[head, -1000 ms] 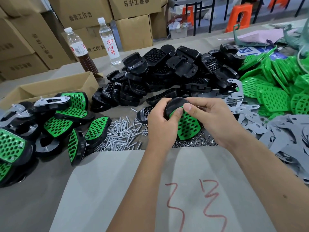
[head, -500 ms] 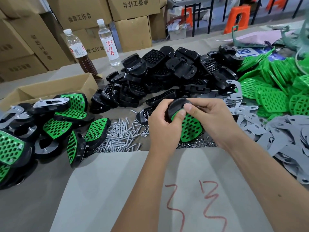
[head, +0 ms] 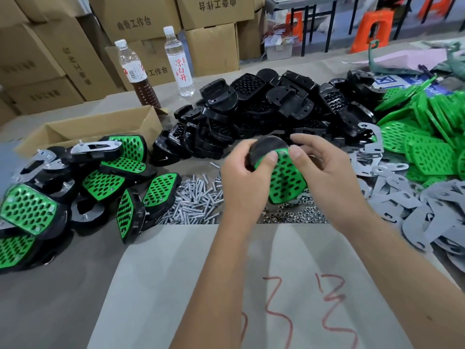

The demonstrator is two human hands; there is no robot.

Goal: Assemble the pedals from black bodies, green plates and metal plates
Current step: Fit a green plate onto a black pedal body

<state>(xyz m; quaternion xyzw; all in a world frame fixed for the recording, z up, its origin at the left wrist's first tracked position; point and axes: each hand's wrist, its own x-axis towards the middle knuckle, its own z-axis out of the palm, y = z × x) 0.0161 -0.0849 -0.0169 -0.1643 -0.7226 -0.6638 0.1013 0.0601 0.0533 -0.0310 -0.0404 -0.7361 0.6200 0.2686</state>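
Two bare forearms reach in from the lower edge of the head view, uncovered from elbow to wrist, with no sleeve or cuff in sight. The left hand (head: 245, 182) and right hand (head: 327, 172) wear no gloves, rings, watch or wristband. Fingernails are short and unpainted, and the thumbnails of both hands face the camera

You had bright, even overhead light here, so the shadows under your forearms on the pale sheet (head: 191, 285) were soft and faint. Your hands were slightly smeared by motion. Straight lines bowed toward the edges, as on the cardboard boxes (head: 50, 61). The orange stools (head: 372, 28) at the back were blurred. No harsh glare appeared.
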